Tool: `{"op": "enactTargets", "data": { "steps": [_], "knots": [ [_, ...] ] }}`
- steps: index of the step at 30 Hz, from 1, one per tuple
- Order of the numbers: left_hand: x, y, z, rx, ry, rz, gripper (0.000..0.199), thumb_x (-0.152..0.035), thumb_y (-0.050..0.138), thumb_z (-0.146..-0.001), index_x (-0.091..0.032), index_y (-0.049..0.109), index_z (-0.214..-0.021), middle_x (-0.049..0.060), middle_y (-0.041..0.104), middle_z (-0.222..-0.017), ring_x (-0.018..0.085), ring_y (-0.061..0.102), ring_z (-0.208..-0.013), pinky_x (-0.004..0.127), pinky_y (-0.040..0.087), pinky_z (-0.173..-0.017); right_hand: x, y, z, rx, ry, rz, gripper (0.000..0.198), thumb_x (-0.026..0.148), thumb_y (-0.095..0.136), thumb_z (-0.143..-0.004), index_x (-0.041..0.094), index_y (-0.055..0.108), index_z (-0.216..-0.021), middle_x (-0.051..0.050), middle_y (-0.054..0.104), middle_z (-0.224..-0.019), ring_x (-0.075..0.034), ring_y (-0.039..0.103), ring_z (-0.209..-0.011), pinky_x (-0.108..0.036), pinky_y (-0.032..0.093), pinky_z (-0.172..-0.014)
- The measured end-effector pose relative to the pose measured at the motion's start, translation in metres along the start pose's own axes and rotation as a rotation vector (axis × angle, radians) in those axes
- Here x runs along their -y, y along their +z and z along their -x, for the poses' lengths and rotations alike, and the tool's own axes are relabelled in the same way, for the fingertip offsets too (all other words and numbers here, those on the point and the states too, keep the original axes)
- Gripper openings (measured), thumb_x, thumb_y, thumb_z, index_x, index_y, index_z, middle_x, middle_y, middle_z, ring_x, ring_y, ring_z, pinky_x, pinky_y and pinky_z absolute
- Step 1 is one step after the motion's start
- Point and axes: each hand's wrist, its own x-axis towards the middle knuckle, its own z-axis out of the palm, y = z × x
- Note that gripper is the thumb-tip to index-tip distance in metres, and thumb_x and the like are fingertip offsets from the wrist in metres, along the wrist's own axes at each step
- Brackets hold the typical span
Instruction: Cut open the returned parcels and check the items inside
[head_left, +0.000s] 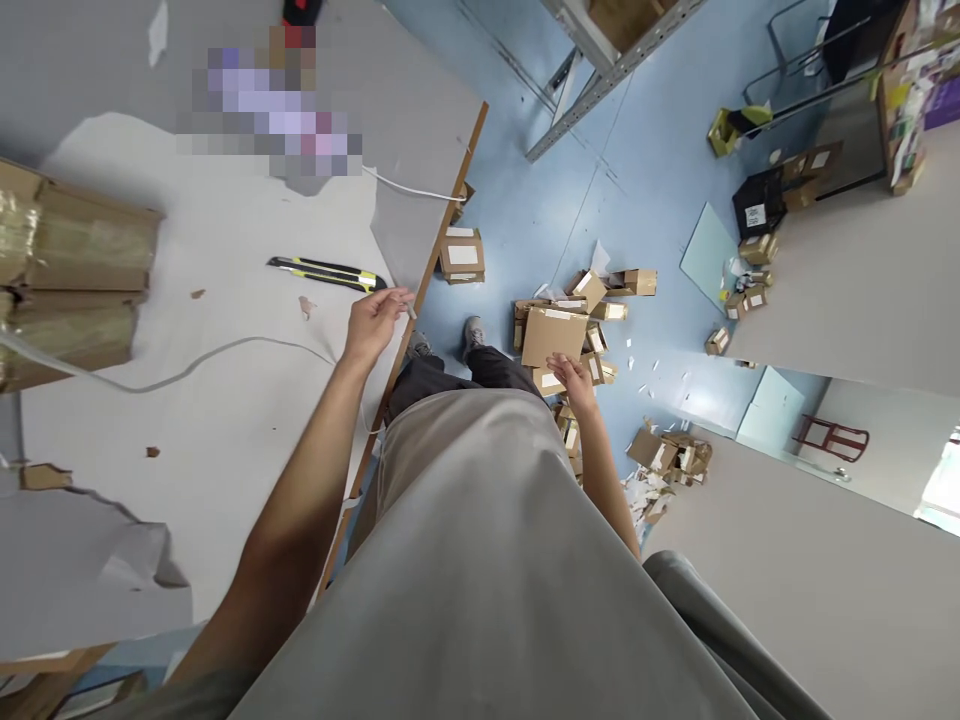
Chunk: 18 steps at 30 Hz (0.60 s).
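Note:
My left hand is over the edge of the white-covered table, fingers and thumb drawn together. A small pale piece shows at its fingertips; I cannot make out what it is. Beside that hand, a black and yellow utility knife lies on the table, its handle end close to the fingers. A white cable runs across the table toward my wrist. My right hand hangs at my other side with fingers loosely stretched and nothing in them. Beneath it in view, a flat cardboard box tops a pile on the floor.
Taped cardboard boxes stand at the table's left. A small box is on the floor by the wooden table edge. A metal rack stands ahead. More torn cardboard and paper scraps litter the blue floor at right.

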Motion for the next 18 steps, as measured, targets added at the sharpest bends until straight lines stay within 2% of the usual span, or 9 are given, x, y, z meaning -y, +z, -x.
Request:
{"op": "enactTargets", "data": {
  "steps": [6,10,14,18],
  "knots": [
    [-0.01,0.012,0.001,-0.013,0.025,-0.028,0.066,-0.078,0.069,-0.106,-0.017,0.084,-0.124,0.019,0.088,-0.135,0.03,0.084,-0.118,0.041,0.067,-0.109,-0.025,-0.024,0.002,0.014,0.06,-0.075,0.05,0.068,0.094,-0.088,0.024,0.086,-0.109,-0.017,0.092,-0.127,-0.034,0.086,-0.131,-0.052,0.063,-0.127],
    [-0.015,0.012,-0.004,-0.001,0.039,-0.078,0.069,-0.083,0.068,-0.104,-0.018,0.084,-0.124,0.019,0.088,-0.137,0.03,0.084,-0.121,0.04,0.067,-0.109,-0.048,-0.03,0.002,-0.01,0.083,-0.137,0.045,0.066,0.094,-0.087,0.025,0.084,-0.104,-0.016,0.092,-0.127,-0.035,0.087,-0.129,-0.053,0.064,-0.126],
    [-0.017,0.014,-0.014,0.028,0.067,-0.106,0.075,-0.087,0.071,-0.099,-0.018,0.083,-0.125,0.02,0.088,-0.138,0.03,0.084,-0.122,0.042,0.066,-0.112,-0.052,-0.018,-0.01,0.026,0.055,-0.203,0.046,0.065,0.093,-0.087,0.025,0.084,-0.107,-0.016,0.093,-0.124,-0.032,0.087,-0.126,-0.051,0.065,-0.124],
    [-0.022,0.021,-0.015,0.026,0.073,-0.098,0.085,-0.095,0.072,-0.093,-0.016,0.083,-0.125,0.022,0.087,-0.139,0.032,0.084,-0.121,0.046,0.065,-0.115,-0.022,0.01,-0.043,0.068,-0.081,-0.218,0.047,0.067,0.087,-0.095,0.024,0.083,-0.112,-0.015,0.092,-0.124,-0.031,0.085,-0.131,-0.049,0.066,-0.12]
  ]
}}
